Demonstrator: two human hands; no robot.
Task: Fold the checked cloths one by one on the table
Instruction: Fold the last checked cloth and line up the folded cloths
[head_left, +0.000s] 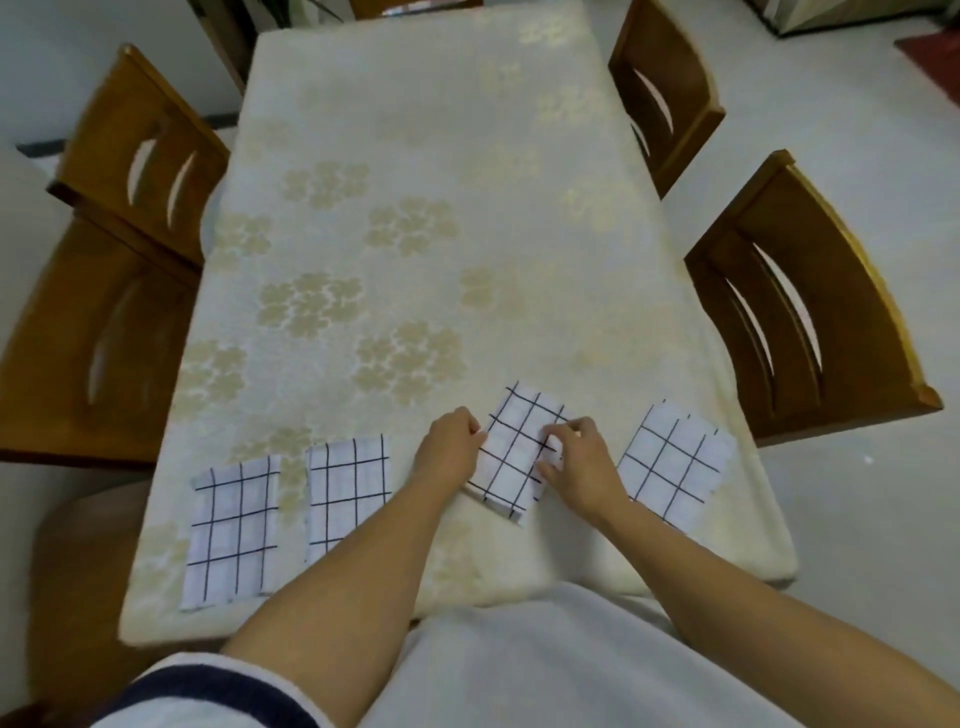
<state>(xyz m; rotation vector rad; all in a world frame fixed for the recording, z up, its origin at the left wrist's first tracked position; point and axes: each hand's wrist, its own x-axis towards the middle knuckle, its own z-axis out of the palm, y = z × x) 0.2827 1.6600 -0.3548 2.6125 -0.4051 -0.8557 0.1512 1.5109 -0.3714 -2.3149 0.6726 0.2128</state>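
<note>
Meanwhile, both hands pinch a folded checked cloth (519, 447) near the table's (415, 156) front edge: left hand (449, 447) on its left side, right hand (584, 467) on its right.

We note matt woven cloths (519, 447), white with black grid; tablecloth (415, 208) a soft cream fabric with faint sheen; chairs (810, 312) of smooth varnished wood.
</note>
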